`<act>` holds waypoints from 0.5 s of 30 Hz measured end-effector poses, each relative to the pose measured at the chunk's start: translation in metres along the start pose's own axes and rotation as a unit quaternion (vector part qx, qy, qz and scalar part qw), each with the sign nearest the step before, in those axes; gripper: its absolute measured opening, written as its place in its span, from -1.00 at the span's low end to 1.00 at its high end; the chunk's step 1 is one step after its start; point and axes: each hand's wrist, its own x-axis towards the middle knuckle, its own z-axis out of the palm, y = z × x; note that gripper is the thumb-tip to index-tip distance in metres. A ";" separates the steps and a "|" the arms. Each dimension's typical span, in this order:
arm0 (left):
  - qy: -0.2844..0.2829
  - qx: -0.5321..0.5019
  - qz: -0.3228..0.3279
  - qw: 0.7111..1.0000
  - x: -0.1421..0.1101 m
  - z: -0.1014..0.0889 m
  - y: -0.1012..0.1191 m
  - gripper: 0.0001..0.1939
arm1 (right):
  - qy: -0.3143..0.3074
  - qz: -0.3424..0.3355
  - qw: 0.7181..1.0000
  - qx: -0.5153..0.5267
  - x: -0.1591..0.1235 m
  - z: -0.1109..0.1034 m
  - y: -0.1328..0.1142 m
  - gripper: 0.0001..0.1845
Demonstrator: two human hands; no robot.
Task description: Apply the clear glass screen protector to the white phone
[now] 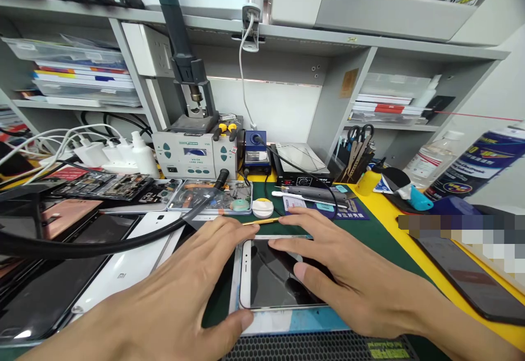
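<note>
Stretching along the person's edge of the counter, a dark honeycomb-mesh panel shows below a blue-and-white pad. On that pad lies a white-edged phone, dark screen up, its long side running left to right. The left hand spreads around the phone's left end, fingers and thumb wide apart, the thumb at the lower corner, the forefinger by the upper one. From the other side comes the right hand, its fingers loosely spread, thumb and forefinger at the screen; I can't tell how firmly they press. Just past the phone a slim gold tool lies crosswise, between the two hands' fingertips. Off to the left is a white panel with an MI mark, a thick black hose curving over it; out to the right lies a dark phone. Further back sit a white round container and a tray of small parts, then a grey station with a blue unit beside it, under shelves.
</note>
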 end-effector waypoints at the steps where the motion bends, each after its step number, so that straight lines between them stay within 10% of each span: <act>1: 0.000 -0.002 0.001 1.000 0.000 0.000 0.000 -0.11 | -0.001 0.000 1.000 -0.003 0.000 0.000 0.000 -0.54; 15: -0.002 -0.011 -0.003 1.000 0.000 -0.001 0.002 -0.15 | 0.031 0.001 0.999 -0.020 -0.002 -0.006 0.012 -0.60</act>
